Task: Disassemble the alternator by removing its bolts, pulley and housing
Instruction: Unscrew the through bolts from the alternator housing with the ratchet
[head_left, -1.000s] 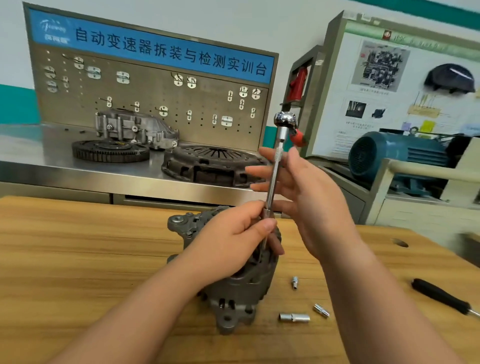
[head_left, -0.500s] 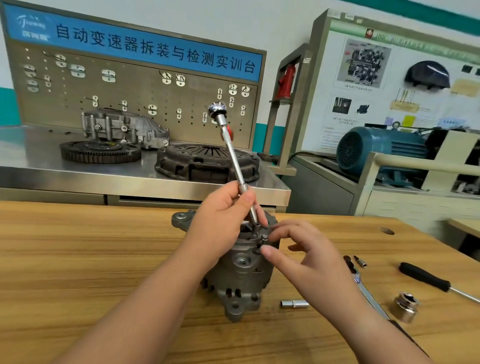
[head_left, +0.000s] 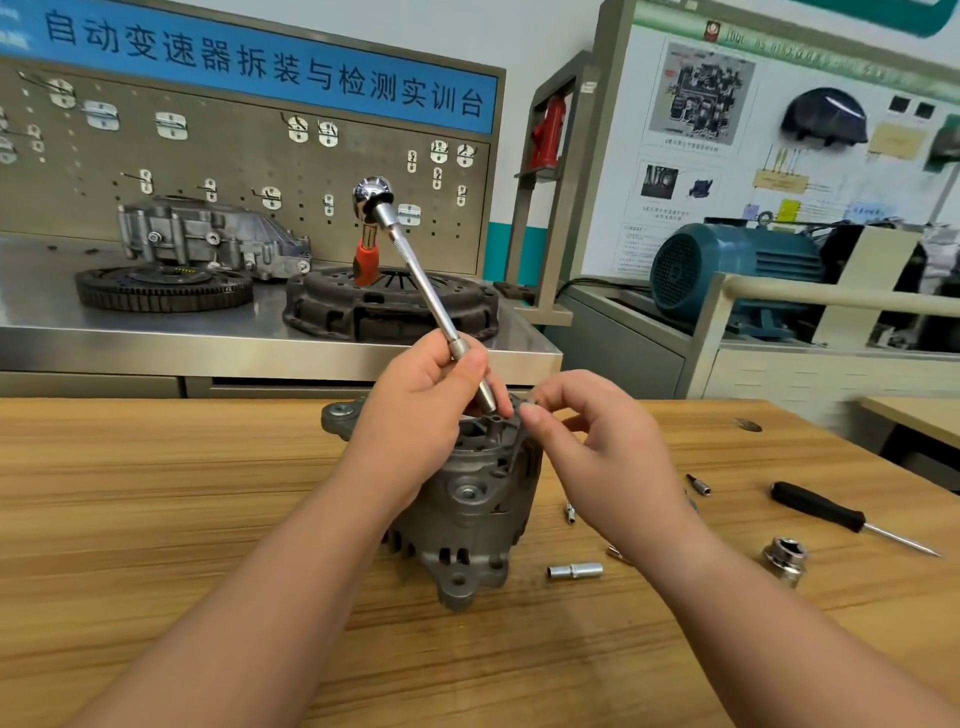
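Note:
The grey alternator (head_left: 470, 512) stands on end on the wooden table (head_left: 156, 519). My left hand (head_left: 421, 410) grips the lower shaft of a chrome extension bar with a ratchet head (head_left: 415, 262); the bar tilts up to the left and its tip meets the top rim of the housing. My right hand (head_left: 592, 441) is at the same rim, thumb and forefinger pinched together beside the bar's tip; whatever they pinch is too small to make out. Loose small bolts (head_left: 570, 512) lie on the table right of the alternator.
A chrome socket (head_left: 574, 571) lies in front, a bigger socket (head_left: 785, 557) and a black-handled screwdriver (head_left: 831, 514) to the right, a small bit (head_left: 697, 483) near my right wrist. Behind stand a steel bench with a clutch plate (head_left: 389, 306), flywheel (head_left: 161, 288) and gearbox housing (head_left: 208, 236).
My right hand left the bar's upper shaft and came down to the housing rim. The bar tipped from near upright to leaning left. The camera shifted right.

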